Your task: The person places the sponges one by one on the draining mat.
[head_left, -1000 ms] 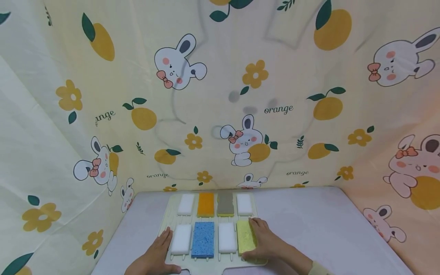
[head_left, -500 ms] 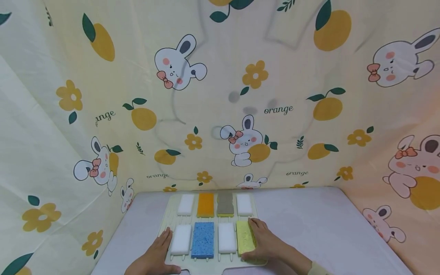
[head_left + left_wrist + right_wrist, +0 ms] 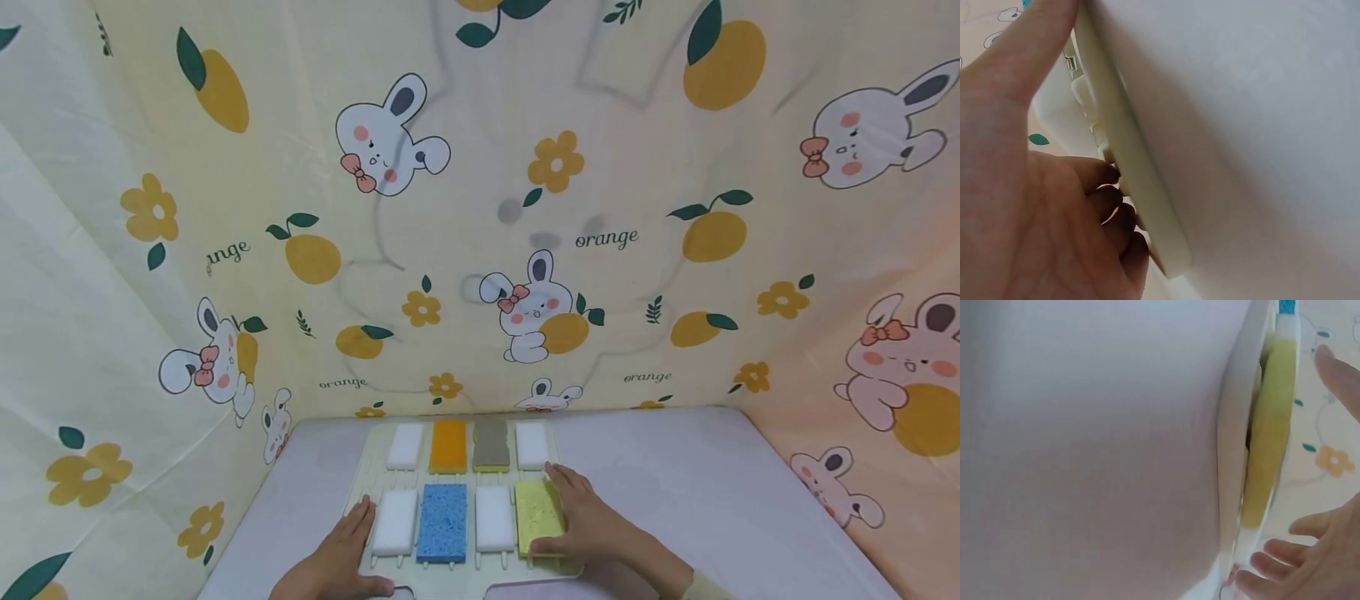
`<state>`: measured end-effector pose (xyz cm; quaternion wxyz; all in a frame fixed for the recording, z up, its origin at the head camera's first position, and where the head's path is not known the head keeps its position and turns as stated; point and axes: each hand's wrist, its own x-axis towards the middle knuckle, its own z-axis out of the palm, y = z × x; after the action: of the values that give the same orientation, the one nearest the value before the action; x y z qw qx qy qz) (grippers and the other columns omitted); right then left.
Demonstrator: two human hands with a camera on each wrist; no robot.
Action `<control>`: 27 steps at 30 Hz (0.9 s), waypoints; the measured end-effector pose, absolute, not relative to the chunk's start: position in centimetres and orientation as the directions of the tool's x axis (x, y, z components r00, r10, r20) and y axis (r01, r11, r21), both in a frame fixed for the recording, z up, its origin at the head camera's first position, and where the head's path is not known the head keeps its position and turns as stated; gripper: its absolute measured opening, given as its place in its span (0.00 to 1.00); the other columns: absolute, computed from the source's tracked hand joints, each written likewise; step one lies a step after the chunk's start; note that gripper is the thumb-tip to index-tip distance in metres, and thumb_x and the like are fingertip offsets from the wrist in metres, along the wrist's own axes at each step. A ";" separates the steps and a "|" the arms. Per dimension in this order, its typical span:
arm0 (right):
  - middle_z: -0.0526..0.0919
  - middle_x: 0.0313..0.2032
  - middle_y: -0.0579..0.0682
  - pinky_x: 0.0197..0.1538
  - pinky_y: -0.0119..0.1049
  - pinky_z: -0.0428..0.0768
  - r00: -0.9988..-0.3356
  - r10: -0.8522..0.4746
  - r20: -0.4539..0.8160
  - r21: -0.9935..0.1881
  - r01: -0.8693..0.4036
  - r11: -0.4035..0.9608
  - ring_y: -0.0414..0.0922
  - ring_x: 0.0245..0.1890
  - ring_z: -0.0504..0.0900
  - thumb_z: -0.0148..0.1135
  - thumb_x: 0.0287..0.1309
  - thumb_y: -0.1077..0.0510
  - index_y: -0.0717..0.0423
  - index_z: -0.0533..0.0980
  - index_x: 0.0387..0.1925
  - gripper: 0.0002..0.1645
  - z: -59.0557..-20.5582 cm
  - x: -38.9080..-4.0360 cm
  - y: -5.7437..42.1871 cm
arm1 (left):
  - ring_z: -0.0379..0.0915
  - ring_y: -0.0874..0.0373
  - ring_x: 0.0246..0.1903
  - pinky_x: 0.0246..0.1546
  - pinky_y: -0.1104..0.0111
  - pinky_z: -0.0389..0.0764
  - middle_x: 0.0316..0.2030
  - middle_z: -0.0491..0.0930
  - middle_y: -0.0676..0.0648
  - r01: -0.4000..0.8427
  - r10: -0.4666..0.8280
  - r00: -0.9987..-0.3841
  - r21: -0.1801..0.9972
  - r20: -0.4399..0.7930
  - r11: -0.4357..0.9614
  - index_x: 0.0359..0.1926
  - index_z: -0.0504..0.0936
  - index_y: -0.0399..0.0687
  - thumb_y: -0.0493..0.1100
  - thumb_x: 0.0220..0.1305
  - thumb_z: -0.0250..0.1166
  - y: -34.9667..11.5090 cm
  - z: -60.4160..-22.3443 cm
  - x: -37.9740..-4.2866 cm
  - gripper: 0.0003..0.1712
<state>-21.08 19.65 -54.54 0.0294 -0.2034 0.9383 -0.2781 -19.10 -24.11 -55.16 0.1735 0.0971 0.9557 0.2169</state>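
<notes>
A cream pegged board (image 3: 450,580) holds two rows of rectangular sponges. The near row has a white sponge (image 3: 395,523), a speckled blue sponge (image 3: 442,523), another white sponge (image 3: 496,518) and a yellow sponge (image 3: 539,518) at the right end. My left hand (image 3: 337,550) rests on the board's left side, fingertips at its edge, thumb stretched toward the near edge. My right hand (image 3: 588,525) is spread beside the yellow sponge, thumb over its near corner. In the right wrist view, its fingers (image 3: 1285,553) stand apart from the yellow sponge (image 3: 1269,431).
The far row holds a white sponge (image 3: 405,447), an orange sponge (image 3: 448,447), a grey-topped yellow sponge (image 3: 492,446) and a white sponge (image 3: 533,446). The pale table (image 3: 660,475) ends against a printed curtain (image 3: 465,208) on three sides.
My right hand has loosened from the yellow sponge, its fingers spreading and shifting slightly up and right. The left hand, the board and the sponges keep their places.
</notes>
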 end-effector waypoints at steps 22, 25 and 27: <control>0.57 0.81 0.70 0.77 0.77 0.43 -0.934 -0.195 0.300 -0.348 -0.298 0.889 0.76 0.79 0.51 0.72 0.57 0.23 0.58 0.60 0.83 0.67 -52.0 -21.5 29.0 | 0.43 0.30 0.82 0.80 0.33 0.43 0.83 0.52 0.30 0.253 0.275 -0.961 0.343 -0.017 0.905 0.82 0.60 0.33 0.73 0.70 0.65 -26.6 -51.5 -20.6 0.59; 0.53 0.82 0.70 0.77 0.78 0.40 -0.946 -0.171 0.274 -0.333 -0.260 0.906 0.77 0.80 0.48 0.71 0.57 0.23 0.58 0.59 0.83 0.68 -52.1 -21.6 29.8 | 0.41 0.32 0.83 0.80 0.32 0.40 0.83 0.52 0.32 0.247 0.257 -0.966 0.302 0.007 0.921 0.83 0.59 0.36 0.74 0.70 0.63 -26.7 -51.3 -20.7 0.59; 0.52 0.82 0.71 0.77 0.78 0.39 -0.950 -0.165 0.266 -0.332 -0.251 0.909 0.77 0.80 0.47 0.71 0.57 0.23 0.58 0.59 0.83 0.68 -52.1 -21.6 30.1 | 0.41 0.32 0.83 0.80 0.32 0.39 0.83 0.52 0.32 0.245 0.252 -0.968 0.292 0.015 0.924 0.83 0.59 0.36 0.74 0.70 0.63 -26.7 -51.2 -20.7 0.59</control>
<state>-21.60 30.07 -52.09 -0.1166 -0.1073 0.9701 -0.1840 -20.72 -26.74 -51.17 0.0114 0.1268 0.9808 0.1474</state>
